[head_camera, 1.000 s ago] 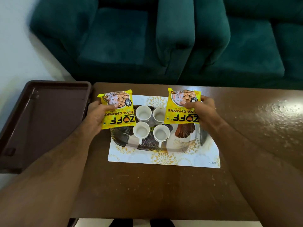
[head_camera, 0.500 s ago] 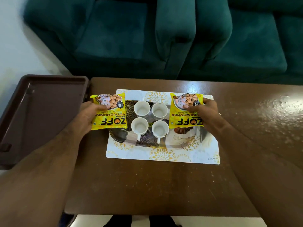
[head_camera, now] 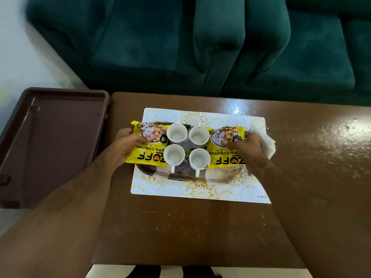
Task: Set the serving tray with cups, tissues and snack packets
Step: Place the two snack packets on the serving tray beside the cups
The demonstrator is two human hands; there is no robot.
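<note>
A patterned serving tray [head_camera: 218,174] lies on a white and gold placemat [head_camera: 200,191]. Several white cups [head_camera: 176,133] stand together in the tray's middle. My left hand [head_camera: 124,146] grips a yellow snack packet [head_camera: 149,147] at the tray's left end, beside the cups. My right hand [head_camera: 248,149] grips a second yellow snack packet [head_camera: 225,149] at the tray's right end. White tissues [head_camera: 268,144] show just beyond my right hand, partly hidden by it.
The wooden table [head_camera: 200,227] has bare surface in front and to the right. A dark brown plastic bin [head_camera: 56,141] stands against the table's left edge. A green sofa [head_camera: 200,47] runs behind the table.
Both hands have lowered the two packets onto the tray's ends, either side of the cups. The tissues have come into sight by my right hand.
</note>
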